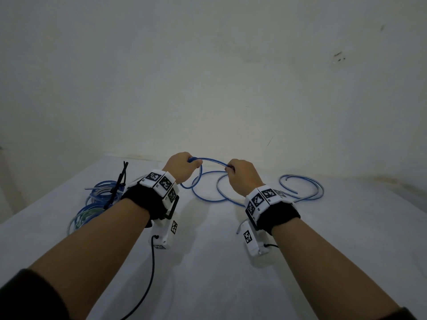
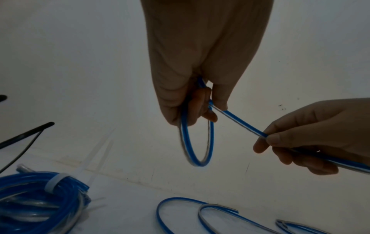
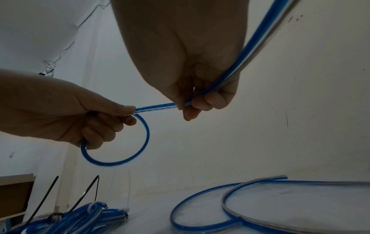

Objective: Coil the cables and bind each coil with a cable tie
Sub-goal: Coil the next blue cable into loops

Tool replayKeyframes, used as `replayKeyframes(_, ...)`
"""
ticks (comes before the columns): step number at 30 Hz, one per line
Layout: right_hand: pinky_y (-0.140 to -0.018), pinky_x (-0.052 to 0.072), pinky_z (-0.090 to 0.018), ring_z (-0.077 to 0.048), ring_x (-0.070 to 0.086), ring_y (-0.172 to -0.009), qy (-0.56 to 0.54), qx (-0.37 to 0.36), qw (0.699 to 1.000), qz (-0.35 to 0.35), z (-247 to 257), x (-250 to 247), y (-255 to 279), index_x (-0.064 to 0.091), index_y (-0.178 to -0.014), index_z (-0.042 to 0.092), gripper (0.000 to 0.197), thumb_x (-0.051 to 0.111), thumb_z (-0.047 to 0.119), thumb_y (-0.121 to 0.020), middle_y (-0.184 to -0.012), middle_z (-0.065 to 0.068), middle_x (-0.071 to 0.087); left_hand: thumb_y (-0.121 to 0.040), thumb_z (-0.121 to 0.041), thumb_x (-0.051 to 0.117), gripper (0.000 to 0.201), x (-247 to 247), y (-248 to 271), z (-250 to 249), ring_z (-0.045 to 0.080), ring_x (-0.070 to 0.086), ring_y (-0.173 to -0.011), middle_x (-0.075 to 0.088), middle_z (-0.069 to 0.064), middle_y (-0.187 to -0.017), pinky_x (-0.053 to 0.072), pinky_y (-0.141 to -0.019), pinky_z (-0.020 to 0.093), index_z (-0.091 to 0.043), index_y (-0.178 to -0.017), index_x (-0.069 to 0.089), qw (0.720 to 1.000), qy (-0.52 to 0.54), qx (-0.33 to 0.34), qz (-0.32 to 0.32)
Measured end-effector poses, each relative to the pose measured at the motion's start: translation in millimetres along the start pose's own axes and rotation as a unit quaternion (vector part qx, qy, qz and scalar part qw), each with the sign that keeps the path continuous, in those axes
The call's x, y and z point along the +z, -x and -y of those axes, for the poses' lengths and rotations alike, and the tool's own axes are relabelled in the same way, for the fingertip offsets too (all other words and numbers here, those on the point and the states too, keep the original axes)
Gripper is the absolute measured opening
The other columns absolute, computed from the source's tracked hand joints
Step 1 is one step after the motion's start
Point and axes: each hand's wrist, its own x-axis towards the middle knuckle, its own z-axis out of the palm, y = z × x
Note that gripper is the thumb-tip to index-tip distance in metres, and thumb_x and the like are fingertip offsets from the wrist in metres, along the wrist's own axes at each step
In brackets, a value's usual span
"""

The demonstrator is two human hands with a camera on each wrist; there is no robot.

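The left hand (image 1: 182, 166) gripped a small first loop of the flat blue-and-clear cable (image 1: 211, 160). A short span ran rightward to the right hand (image 1: 240, 175), pinching it; the slack lay beyond on the white table (image 1: 208, 262), nearer the right hand.

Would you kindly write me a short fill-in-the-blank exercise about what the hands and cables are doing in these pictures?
1. The left hand holds one small ____ of the blue cable.
2. The right hand pinches the same cable, so that a short stretch runs ____ the two hands.
3. The rest of that cable lies in loose curves on the ____.
4. The finished coil in the left wrist view is bound by a ____ cable tie.

Missing words: loop; between; table; white
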Motion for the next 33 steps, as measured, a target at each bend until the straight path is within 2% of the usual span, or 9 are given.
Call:
replayKeyframes(4,-0.072,0.040,-0.031,-0.030,0.057,-0.092,-0.003,0.001,1.000,-0.001,0.0,-1.6,0.9,0.061,-0.106,-0.001,0.026,0.042,0.014,-0.098,-0.100,-0.018,0.063,-0.097,-0.025,0.046,0.022,-2.2,-0.2,-3.8,0.014,0.036,-0.055,0.042,0.002,-0.066,0.029,-0.054,0.026,-0.007,-0.085,0.052,1.000,-0.016,0.004,-0.002)
replayKeyframes(8,-0.066,0.034,-0.027,-0.022,0.049,-0.079,-0.026,0.009,1.000,-0.008,-0.7,-5.2,4.1,0.059,-0.108,0.000,0.025,0.042,0.016,-0.098,-0.095,-0.016,0.062,-0.097,-0.032,0.046,0.029,-2.6,1.8,-7.8,0.016,0.036,-0.057,0.040,0.003,-0.066,0.028,-0.054,0.026,-0.007,-0.083,0.050,0.999,-0.025,0.023,-0.014)
replayKeyframes(10,-0.066,0.034,-0.027,-0.021,0.048,-0.077,-0.051,0.017,0.998,-0.012,-1.6,-7.8,6.5,0.058,-0.107,0.000,0.025,0.042,0.017,-0.098,-0.088,-0.013,0.059,-0.097,-0.037,0.043,0.035,-1.6,1.9,-8.9,0.020,0.040,-0.065,0.043,0.006,-0.071,0.030,-0.059,0.029,-0.005,-0.087,0.054,0.999,-0.011,0.025,-0.021)
replayKeyframes(12,-0.066,0.035,-0.027,-0.021,0.048,-0.076,-0.068,0.021,0.997,-0.009,-1.9,-9.7,9.1,0.058,-0.106,0.000,0.025,0.042,0.018,-0.098,-0.083,-0.009,0.055,-0.098,-0.037,0.040,0.043,-0.3,0.7,-9.8,0.023,0.045,-0.075,0.048,0.007,-0.079,0.032,-0.067,0.030,0.001,-0.099,0.060,0.999,0.011,0.022,-0.038)
replayKeyframes(14,-0.066,0.035,-0.028,-0.021,0.048,-0.075,-0.071,0.019,0.997,-0.003,-1.4,-10.4,11.1,0.058,-0.105,0.000,0.025,0.042,0.019,-0.098,-0.082,-0.007,0.054,-0.099,-0.034,0.040,0.039,1.9,-1.5,-10.0,0.023,0.045,-0.078,0.049,0.008,-0.081,0.032,-0.067,0.029,0.001,-0.094,0.057,0.998,0.017,0.017,-0.054)
replayKeyframes(16,-0.067,0.036,-0.027,-0.021,0.048,-0.075,-0.069,0.015,0.997,-0.003,-1.3,-10.8,12.4,0.058,-0.104,0.001,0.025,0.042,0.019,-0.098,-0.082,-0.007,0.054,-0.098,-0.033,0.041,0.033,4.7,-2.9,-10.9,0.022,0.041,-0.072,0.044,0.002,-0.071,0.030,-0.061,0.029,-0.006,-0.081,0.044,0.997,0.027,0.006,-0.069)
replayKeyframes(19,-0.067,0.036,-0.027,-0.021,0.049,-0.075,-0.070,0.014,0.997,-0.005,-1.7,-11.2,12.8,0.058,-0.104,0.001,0.024,0.043,0.019,-0.098,-0.083,-0.007,0.054,-0.097,-0.033,0.043,0.030,7.4,-2.9,-13.3,0.022,0.043,-0.075,0.041,-0.001,-0.071,0.030,-0.065,0.029,-0.004,-0.091,0.040,0.994,0.058,-0.012,-0.087)
replayKeyframes(24,-0.067,0.036,-0.027,-0.020,0.049,-0.075,-0.073,0.012,0.997,-0.010,-1.3,-12.3,14.7,0.058,-0.106,0.002,0.024,0.044,0.020,-0.098,-0.084,-0.006,0.054,-0.098,-0.034,0.040,0.035,6.9,1.1,-14.4,0.024,0.049,-0.082,0.052,0.008,-0.090,0.034,-0.072,0.030,-0.002,-0.111,0.047,0.990,0.052,-0.010,-0.131)
replayKeyframes(33,-0.066,0.036,-0.027,-0.019,0.048,-0.074,-0.055,-0.002,0.998,-0.016,-1.4,-13.8,18.1,0.058,-0.106,0.003,0.023,0.045,0.020,-0.097,-0.082,-0.005,0.054,-0.096,-0.026,0.042,0.031,5.2,-4.3,-10.8,0.022,0.051,-0.084,0.060,0.008,-0.095,0.034,-0.072,0.027,-0.003,-0.103,0.061,0.989,0.020,-0.012,-0.146)
